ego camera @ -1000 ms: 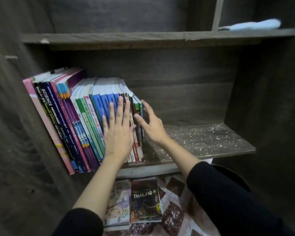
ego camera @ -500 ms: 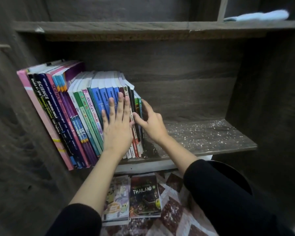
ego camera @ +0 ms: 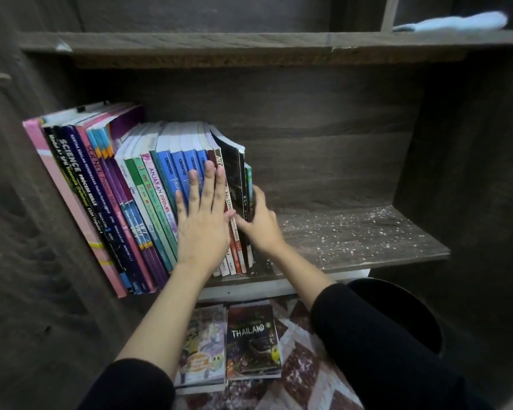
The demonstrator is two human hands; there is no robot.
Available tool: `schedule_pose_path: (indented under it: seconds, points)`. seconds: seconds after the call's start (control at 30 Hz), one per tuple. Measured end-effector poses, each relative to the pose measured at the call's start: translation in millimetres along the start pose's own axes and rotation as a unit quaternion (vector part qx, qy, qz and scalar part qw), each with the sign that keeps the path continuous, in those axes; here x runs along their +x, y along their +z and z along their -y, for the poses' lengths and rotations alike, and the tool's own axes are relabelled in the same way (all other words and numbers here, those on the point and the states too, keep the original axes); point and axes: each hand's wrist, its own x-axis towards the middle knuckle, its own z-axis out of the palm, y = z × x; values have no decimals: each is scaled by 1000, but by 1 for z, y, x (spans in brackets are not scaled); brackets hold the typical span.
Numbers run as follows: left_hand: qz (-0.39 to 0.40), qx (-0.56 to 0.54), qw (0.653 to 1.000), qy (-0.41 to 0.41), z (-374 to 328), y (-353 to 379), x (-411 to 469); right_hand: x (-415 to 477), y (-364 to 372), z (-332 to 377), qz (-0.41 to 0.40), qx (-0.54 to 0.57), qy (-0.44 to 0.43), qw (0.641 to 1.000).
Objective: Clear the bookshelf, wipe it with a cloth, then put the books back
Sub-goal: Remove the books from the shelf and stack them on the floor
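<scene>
A row of books (ego camera: 107, 202) leans left on the dark wooden shelf (ego camera: 367, 241), filling its left half. My left hand (ego camera: 203, 220) lies flat with straight fingers against the blue and white spines. My right hand (ego camera: 259, 223) curls round the right end of the row, fingers behind the last thin books, thumb on the spines. A light blue cloth (ego camera: 450, 22) lies on the upper shelf at the top right. Two books (ego camera: 252, 341), one titled THAILAND, lie on the floor below the shelf.
The right half of the shelf board is bare and speckled with white flecks. The upper shelf board (ego camera: 219, 45) runs across above. Dark side walls close in left and right. A patterned mat (ego camera: 302, 377) covers the floor.
My right hand has closed further round the end books and the row stands a little straighter. My left hand stays flat on the spines. The view has shifted slightly downward.
</scene>
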Motion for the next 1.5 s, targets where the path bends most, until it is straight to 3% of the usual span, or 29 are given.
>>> schedule_pose_path:
  seconds: [0.37, 0.9, 1.03, 1.13, 1.23, 1.37, 1.5]
  points:
    - [-40, 24, 999, 10, 2, 8, -2, -2, 20, -8, -57, -6, 73, 996]
    - [-67, 29, 997, 19, -1, 8, -3, -9, 13, -3, -171, -40, -27, 984]
    - [-113, -41, 991, -66, -26, -8, -5, -17, -7, 8, -187, -71, -73, 977]
    - [-159, -196, 961, -114, -68, -33, -2, -30, -23, 13, -216, -118, -105, 964]
    - [-101, -365, 904, -197, -110, -53, 7, -44, -41, 13, -219, -158, -113, 956]
    - [-89, -436, 817, -367, -146, -71, 27, -63, -66, 13, -221, -239, -116, 938]
    - [-127, -456, 764, -439, -160, -71, 30, -80, -82, 10, -230, -267, -147, 924]
